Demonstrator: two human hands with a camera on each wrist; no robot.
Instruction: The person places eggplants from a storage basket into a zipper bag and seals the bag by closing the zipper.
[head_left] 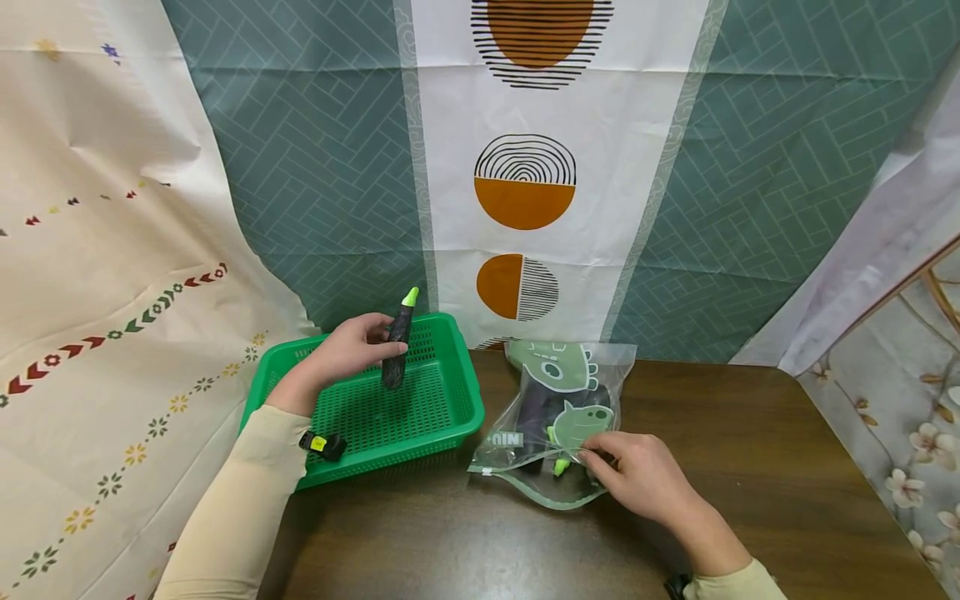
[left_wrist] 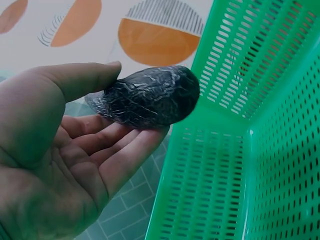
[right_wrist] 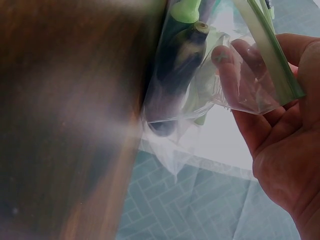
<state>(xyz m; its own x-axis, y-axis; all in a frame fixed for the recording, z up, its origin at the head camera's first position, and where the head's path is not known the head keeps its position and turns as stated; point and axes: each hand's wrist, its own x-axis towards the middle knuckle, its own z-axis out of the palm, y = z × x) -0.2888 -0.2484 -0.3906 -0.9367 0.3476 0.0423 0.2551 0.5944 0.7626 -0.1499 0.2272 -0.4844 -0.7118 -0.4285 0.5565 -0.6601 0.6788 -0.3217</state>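
Note:
My left hand [head_left: 352, 348] holds a long, dark eggplant [head_left: 402, 327] with a bright green stem end, tilted over the green plastic basket [head_left: 468, 392]. In the left wrist view the eggplant's rounded black end [left_wrist: 155, 97] looks wrinkled and shiny, between thumb and fingers. On the table, a clear zip bag [head_left: 510, 457] printed with green dinosaurs has its mouth toward me. Dark eggplants [head_left: 534, 408] with green stem ends lie in it, partly hidden by the print. The bag's zip edge is pinched by my right hand [head_left: 645, 475], with fingers behind the clear film.
The brown wooden table [head_left: 712, 433] extends to the right of the bag. Behind stands a hanging cloth [head_left: 337, 167] with green panels and orange circles. A cream patterned cloth [head_left: 112, 250] borders the left side, and a floral one [head_left: 907, 450] the right.

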